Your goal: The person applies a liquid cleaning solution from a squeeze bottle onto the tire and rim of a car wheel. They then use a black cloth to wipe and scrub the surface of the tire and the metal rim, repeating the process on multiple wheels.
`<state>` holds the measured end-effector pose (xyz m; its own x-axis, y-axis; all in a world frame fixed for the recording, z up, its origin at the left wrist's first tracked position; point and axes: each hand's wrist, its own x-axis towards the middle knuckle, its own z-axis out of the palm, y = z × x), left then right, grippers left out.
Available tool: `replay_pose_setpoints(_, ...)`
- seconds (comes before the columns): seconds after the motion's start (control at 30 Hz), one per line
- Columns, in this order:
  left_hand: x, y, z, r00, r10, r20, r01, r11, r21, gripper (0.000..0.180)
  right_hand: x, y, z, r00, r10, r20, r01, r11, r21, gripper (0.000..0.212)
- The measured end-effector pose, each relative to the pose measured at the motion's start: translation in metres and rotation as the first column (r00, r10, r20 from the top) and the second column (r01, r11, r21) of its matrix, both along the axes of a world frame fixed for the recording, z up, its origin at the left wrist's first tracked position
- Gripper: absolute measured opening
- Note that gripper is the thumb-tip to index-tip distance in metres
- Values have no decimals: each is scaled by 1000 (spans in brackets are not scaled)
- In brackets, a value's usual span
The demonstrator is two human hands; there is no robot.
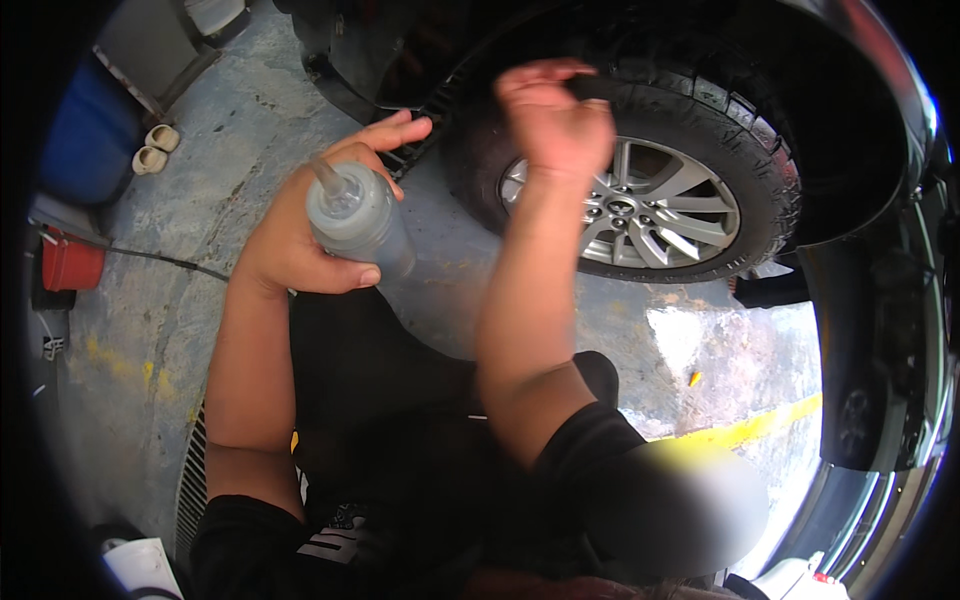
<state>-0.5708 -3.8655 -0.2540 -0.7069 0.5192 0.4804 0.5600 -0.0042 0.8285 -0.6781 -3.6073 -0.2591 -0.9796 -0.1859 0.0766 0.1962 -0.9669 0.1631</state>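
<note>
My left hand point(290, 225) is wrapped round a translucent squeeze bottle point(365, 225), its tapered nozzle toward me. The thumb presses its near side while some fingers stretch out past it. Over the upper left part of the black tire point(740, 125) is my right hand point(555, 120), with bent fingers turned toward the rubber. Whatever those fingers hold, if anything, cannot be made out against the dark tire. A silver multi-spoke wheel rim point(680, 215) shows right of my forearm. The tire stands upright under a dark vehicle's wheel arch.
The vehicle's dark body point(860, 350) curves down the right side. To the left are a blue barrel point(90, 130), cream clogs point(155, 150), a red container point(72, 262) and a dark hose point(170, 260). A drain grate point(190, 480) and a yellow line point(740, 428) mark the floor.
</note>
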Motion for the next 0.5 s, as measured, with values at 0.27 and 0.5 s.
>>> replay_pose_setpoints(0.27,-3,35,-58,951,-142,273,159,987,-38,68,58,250,61,246,-743,-623,524,-439,730,38)
replay_pose_setpoints(0.5,-19,60,-122,849,-292,441,272,956,110,82,0,241,40,-15,-281,-960,-406,-875,263,24)
